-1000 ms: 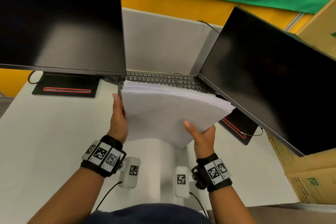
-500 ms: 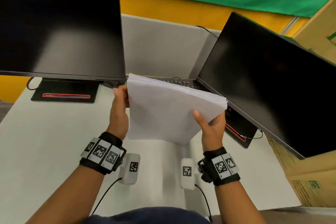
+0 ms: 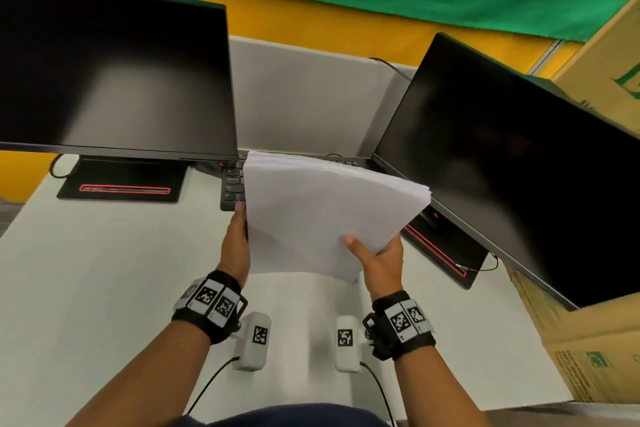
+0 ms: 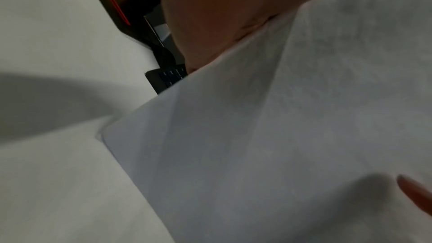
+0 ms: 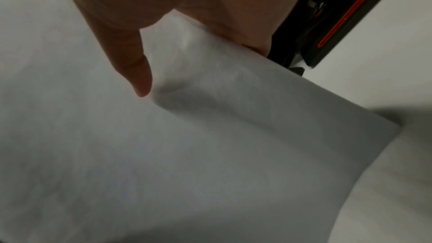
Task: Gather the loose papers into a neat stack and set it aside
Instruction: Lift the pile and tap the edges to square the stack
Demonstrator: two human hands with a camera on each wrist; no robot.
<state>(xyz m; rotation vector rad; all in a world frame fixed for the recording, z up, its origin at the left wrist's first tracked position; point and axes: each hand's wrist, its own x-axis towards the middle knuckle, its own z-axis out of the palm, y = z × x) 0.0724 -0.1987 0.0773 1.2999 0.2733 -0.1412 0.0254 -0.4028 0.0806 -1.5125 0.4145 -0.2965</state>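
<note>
No word or number can be read anywhere. The box [image 3: 585, 371], to the right of the right monitor [image 3: 512, 163], carries green print and a green emblem too blurred to make out. The wristbands [image 3: 211, 300] bear only black-and-white square code markers, not letters.

Stack of papers [image 3: 322, 215] tilted up from nearly flat a second ago to steeply inclined, near edge lowered toward the worktop [image 3: 104, 270]. Left hand [image 3: 237, 243] slid along the left edge, further from the far corner than half a second ago. Right hand [image 3: 381, 260] turned with the tilt, thumb now pressed on the face near the lower right corner. More of the keyboard [image 3: 233, 184] uncovered at its left end.
</note>
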